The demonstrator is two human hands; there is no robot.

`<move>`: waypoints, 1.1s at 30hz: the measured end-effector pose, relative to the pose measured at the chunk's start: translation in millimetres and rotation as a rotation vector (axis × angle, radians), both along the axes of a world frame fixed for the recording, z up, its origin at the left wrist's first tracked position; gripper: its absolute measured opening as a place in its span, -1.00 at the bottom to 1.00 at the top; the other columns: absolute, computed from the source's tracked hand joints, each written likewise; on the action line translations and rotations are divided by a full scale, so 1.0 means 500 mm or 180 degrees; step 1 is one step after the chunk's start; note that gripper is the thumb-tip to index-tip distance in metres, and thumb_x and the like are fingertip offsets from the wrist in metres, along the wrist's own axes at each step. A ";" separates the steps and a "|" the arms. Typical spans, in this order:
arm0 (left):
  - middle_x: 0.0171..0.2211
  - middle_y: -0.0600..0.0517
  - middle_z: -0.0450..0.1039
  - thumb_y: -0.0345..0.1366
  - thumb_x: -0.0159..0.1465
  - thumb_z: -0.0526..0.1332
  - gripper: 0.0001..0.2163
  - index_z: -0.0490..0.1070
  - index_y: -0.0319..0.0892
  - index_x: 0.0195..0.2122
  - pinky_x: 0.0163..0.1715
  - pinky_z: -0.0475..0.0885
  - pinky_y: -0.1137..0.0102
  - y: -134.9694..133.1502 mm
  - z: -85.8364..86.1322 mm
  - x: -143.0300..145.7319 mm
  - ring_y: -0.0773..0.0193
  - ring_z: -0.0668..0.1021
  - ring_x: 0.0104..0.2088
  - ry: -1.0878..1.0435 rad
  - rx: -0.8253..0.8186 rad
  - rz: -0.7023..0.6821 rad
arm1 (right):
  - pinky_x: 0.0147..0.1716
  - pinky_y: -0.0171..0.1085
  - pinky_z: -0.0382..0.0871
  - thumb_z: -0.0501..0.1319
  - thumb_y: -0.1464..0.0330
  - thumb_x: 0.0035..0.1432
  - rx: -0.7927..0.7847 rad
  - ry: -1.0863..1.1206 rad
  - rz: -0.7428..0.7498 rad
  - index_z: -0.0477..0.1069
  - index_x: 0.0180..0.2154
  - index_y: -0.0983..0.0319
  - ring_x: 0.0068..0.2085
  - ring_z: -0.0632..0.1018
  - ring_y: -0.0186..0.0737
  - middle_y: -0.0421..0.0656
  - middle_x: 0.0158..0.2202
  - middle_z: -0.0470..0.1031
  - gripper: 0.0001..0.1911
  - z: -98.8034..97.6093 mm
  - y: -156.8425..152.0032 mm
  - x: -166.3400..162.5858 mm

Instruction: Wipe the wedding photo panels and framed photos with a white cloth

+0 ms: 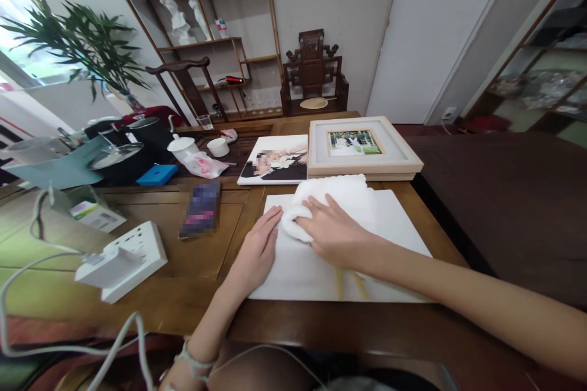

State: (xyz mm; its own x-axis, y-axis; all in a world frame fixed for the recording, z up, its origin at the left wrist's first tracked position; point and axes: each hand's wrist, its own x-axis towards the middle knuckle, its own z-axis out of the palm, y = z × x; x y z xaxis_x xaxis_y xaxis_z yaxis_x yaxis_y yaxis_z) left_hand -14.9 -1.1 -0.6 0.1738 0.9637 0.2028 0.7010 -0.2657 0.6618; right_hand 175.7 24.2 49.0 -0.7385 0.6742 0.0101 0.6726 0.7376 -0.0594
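Note:
My right hand (332, 226) is pressed onto a bunched white towel (342, 192), with fingers curled into its fold. The towel lies on a flat white board (293, 272). At the board's left edge rests my left hand (260, 247), fingers stretched out together and the fingertips near the towel. Two yellowish strips (339, 284) show on the board's near part, below my right wrist. Part of the board is hidden under the towel and my right forearm.
Behind the board are a photo print (275, 159) and a framed photo (367, 165). To the left are a dark patterned phone-shaped object (200, 209), a white power strip (135, 259) with cables, a blue box (157, 175), and pots (153, 140). The wooden table's (321, 327) front edge is close.

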 end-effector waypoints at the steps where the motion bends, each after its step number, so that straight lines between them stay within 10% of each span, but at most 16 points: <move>1: 0.24 -0.16 0.23 -0.27 0.34 -0.06 -0.59 0.31 -0.31 0.13 0.28 0.07 0.19 0.001 0.002 -0.001 0.16 0.26 0.26 -0.0104 -0.0059 0.0011 | 0.11 0.22 0.05 0.03 0.53 0.11 0.0051 0.0018 0.0021 0.37 0.02 0.39 0.22 0.23 0.26 0.32 0.15 0.27 -0.57 -0.004 -0.005 -0.011; 13: 0.22 -0.10 0.27 -0.17 0.40 -0.17 -0.54 0.32 -0.28 0.14 0.28 0.09 0.18 -0.005 0.013 0.005 0.20 0.27 0.25 -0.0233 -0.0023 0.0093 | 0.24 0.06 -0.09 0.16 0.39 0.12 -0.0311 0.0431 0.1897 0.47 -0.13 0.23 0.26 0.18 0.11 0.13 0.24 0.20 -0.74 0.005 -0.128 0.053; 19: 0.26 -0.16 0.20 -0.24 0.35 -0.01 -0.57 0.25 -0.34 0.18 0.27 0.10 0.20 -0.003 0.004 0.005 0.18 0.22 0.28 0.0290 0.0109 -0.0074 | -0.06 -0.12 0.41 0.04 0.57 -0.10 -0.1289 0.0521 0.0899 0.44 -0.10 0.24 -0.02 0.50 -0.03 0.00 -0.04 0.49 -0.52 0.058 -0.063 0.153; 29: 0.25 -0.15 0.20 -0.25 0.36 -0.03 -0.58 0.27 -0.34 0.18 0.27 0.12 0.18 -0.001 0.004 0.007 0.17 0.22 0.28 0.0410 0.0117 -0.0080 | -0.61 -0.18 0.26 -0.04 0.39 0.07 0.1021 0.1105 -0.0673 0.15 -0.47 0.08 -0.60 0.33 -0.15 -0.18 -0.59 0.24 -0.89 0.041 -0.002 0.383; 33: 0.25 -0.15 0.21 -0.25 0.35 -0.02 -0.58 0.26 -0.34 0.17 0.27 0.11 0.20 0.000 0.001 0.006 0.17 0.23 0.28 0.0438 0.0135 -0.0069 | -0.48 -0.15 0.42 -0.01 0.48 0.01 0.0859 0.0773 -0.0532 0.30 -0.35 0.12 -0.37 0.52 -0.03 -0.06 -0.37 0.46 -0.80 -0.010 -0.021 0.372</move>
State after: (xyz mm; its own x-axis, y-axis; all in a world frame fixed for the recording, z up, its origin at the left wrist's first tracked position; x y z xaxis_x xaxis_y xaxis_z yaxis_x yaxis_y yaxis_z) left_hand -11.7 -0.9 -0.2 0.2234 0.9505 0.2161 0.7781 -0.3075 0.5478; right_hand 361.9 13.7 44.1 -0.5733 0.7340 0.3641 0.7749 0.6301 -0.0503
